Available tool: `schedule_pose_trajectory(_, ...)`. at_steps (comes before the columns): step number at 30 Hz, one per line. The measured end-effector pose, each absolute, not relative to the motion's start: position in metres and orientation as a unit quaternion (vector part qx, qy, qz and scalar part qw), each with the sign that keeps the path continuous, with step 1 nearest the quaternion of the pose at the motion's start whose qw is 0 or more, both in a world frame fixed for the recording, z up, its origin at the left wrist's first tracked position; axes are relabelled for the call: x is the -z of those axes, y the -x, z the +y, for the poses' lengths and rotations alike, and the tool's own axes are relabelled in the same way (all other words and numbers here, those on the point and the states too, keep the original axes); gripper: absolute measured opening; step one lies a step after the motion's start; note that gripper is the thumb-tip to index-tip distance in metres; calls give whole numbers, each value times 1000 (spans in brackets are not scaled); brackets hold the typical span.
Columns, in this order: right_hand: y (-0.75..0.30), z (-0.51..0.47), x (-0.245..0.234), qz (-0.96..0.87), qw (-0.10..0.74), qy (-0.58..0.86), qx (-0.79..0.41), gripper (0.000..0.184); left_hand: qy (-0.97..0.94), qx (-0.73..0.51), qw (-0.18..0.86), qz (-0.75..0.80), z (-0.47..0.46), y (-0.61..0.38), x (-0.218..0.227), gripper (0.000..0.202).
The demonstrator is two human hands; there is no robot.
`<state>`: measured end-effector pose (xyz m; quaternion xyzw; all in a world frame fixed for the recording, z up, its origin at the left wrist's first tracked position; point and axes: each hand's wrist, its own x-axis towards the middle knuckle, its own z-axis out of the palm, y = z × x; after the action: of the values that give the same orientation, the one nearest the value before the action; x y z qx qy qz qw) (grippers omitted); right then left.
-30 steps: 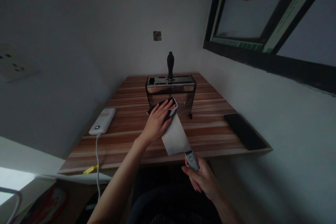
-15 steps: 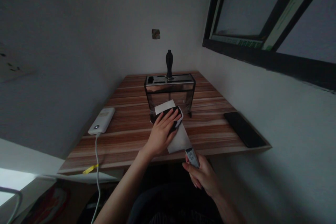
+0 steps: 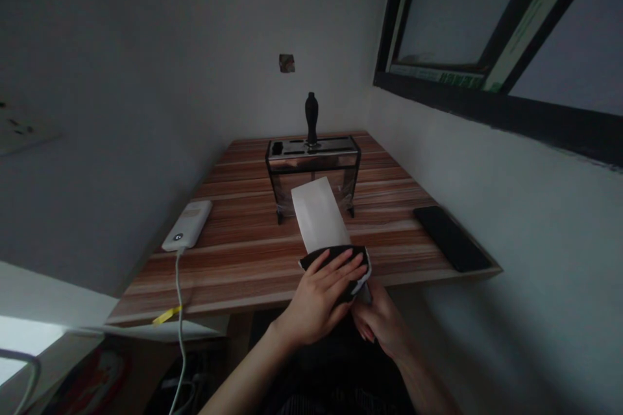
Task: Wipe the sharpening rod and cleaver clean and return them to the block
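A broad-bladed kitchen knife (image 3: 321, 211), its pale blade pointing away and a little left, is held by its handle in my right hand (image 3: 382, 321). The fingers are wrapped round the handle, most of which is hidden. My left hand (image 3: 324, 292) presses a black cloth with a white edge (image 3: 318, 256) onto the blade near the handle. Its fingers lie nearly straight over the cloth, with the thumb side hidden. Beyond the blade tip stands a knife block (image 3: 314, 161) with clear sides and a slotted metal top. One black-handled tool (image 3: 311, 118) sits upright in it.
On the wood-grain table (image 3: 243, 207), a white power bank (image 3: 188, 225) with a cable lies at left. A black phone (image 3: 452, 238) rests by the right edge. Walls close in on both sides, with a dark-framed window (image 3: 438, 84) at upper right.
My left hand and the cloth have slid down the blade toward the handle, uncovering the far part of the blade. My right hand still grips the handle in about the same place.
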<state>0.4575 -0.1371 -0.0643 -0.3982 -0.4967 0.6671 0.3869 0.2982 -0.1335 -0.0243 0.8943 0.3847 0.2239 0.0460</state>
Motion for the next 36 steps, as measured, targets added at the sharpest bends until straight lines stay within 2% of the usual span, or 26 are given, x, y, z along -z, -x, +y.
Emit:
schedule_pose_trajectory(8,-457,-140,63,-498,389,403,-662,28,-897,-228,62,373,-143,-300,26,57)
schedule_pose_trajectory(20,-459,-141,64,-510,385,390,-663,35,-891,-223,77,388,-143,-299,23,57)
schedule_pose_trajectory(36,-457,-142,68,-523,340,374,-686,36,-844,-295,42,446,-114,-272,10,49)
